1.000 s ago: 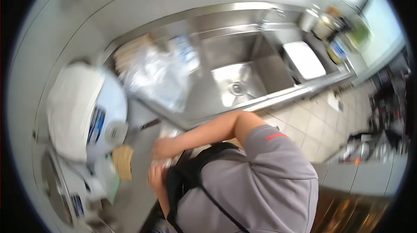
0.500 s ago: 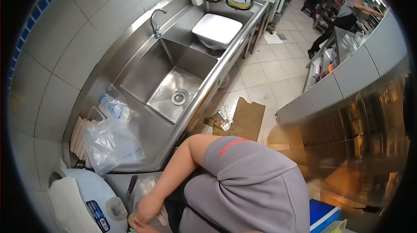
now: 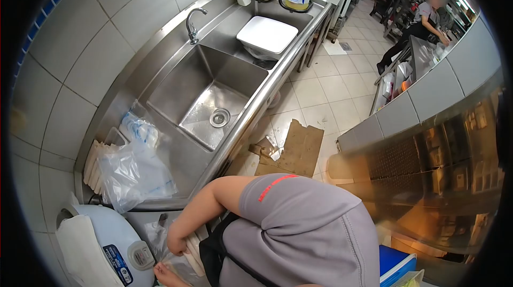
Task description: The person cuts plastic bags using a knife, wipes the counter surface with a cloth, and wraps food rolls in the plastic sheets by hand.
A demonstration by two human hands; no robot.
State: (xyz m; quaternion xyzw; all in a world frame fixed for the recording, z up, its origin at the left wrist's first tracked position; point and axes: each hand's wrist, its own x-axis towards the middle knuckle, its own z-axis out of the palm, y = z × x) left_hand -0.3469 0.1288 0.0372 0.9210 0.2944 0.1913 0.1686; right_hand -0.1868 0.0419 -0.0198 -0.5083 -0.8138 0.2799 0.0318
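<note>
At the lower left my right hand (image 3: 178,241) is bent down with its fingers curled at a clear plastic bag (image 3: 184,268); its fingertips are partly hidden. My left hand (image 3: 166,275), at the bottom edge, pinches the bag's edge between thumb and fingers. Pale long pieces (image 3: 195,255) lie right beside my right hand, partly covered by it. More crumpled clear plastic (image 3: 154,231) is left of my right wrist. A large pale plastic container (image 3: 120,233) with a dark blue label stands close to my left hand.
A steel sink (image 3: 195,92) runs along the tiled wall, with plastic bags (image 3: 133,175) at its near end. A white-lidded tub (image 3: 267,35) sits farther along. Cardboard (image 3: 299,150) lies on the floor. A person (image 3: 422,25) stands at a far counter.
My hands have moved apart, and my right forearm has shifted left. The plastic bag now shows between my hands. The far person has lowered an arm toward the counter.
</note>
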